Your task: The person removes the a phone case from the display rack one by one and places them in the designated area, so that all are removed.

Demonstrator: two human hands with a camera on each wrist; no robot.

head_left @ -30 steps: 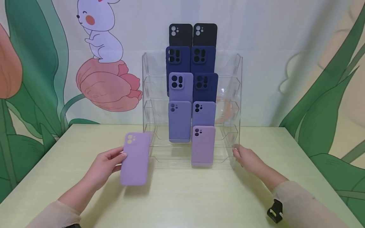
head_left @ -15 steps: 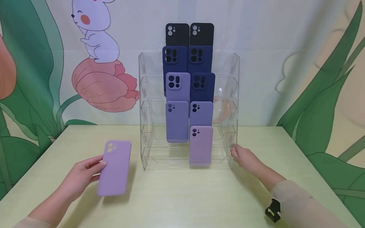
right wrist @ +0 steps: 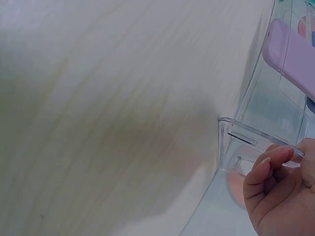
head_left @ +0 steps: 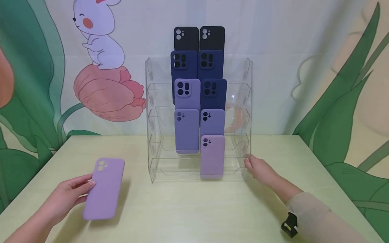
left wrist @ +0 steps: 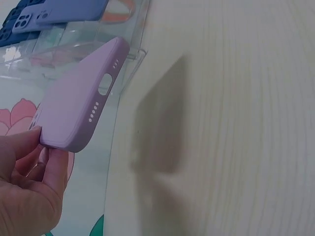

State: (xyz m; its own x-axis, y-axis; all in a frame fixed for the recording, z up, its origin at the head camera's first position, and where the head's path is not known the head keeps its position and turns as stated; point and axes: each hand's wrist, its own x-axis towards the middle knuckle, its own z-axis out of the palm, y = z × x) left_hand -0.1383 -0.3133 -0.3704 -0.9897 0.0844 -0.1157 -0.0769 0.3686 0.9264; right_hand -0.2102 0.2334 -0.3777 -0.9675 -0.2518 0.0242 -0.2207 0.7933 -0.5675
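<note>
A printed backdrop hangs behind the pale counter, on which a clear tiered rack bears black, navy and purple phone cases. To the rack's left, the left hand pinches a lilac case between its fingers above the counter; the right hand curls its fingers round the rack's right edge.

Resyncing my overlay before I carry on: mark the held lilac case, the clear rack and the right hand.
Held lilac case (head_left: 104, 189): head view, middle of its back.
Clear rack (head_left: 176, 169): head view, bare part of the bottom tier.
Right hand (head_left: 259, 168): head view, middle of the hand.
</note>
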